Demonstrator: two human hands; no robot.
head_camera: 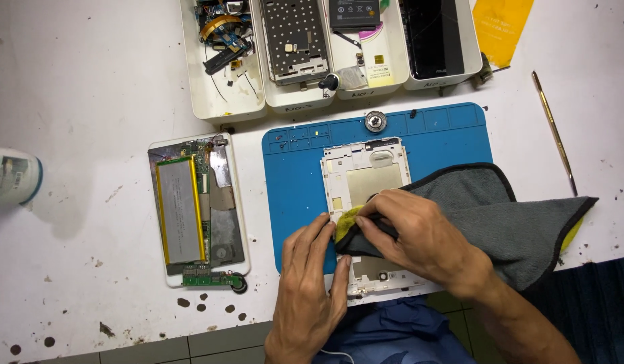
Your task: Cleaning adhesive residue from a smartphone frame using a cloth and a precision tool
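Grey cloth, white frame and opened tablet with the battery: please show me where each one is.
grey cloth (pixel 487 209): head view, on its flat middle.
white frame (pixel 366 162): head view, on its upper part.
opened tablet (pixel 180 209): head view, on its silver battery.

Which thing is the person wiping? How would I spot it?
Find the blue mat in the middle of the white table. On it lies a white tablet frame, under a grey cloth and both hands. The tablet left of the mat shows a silver battery instead.
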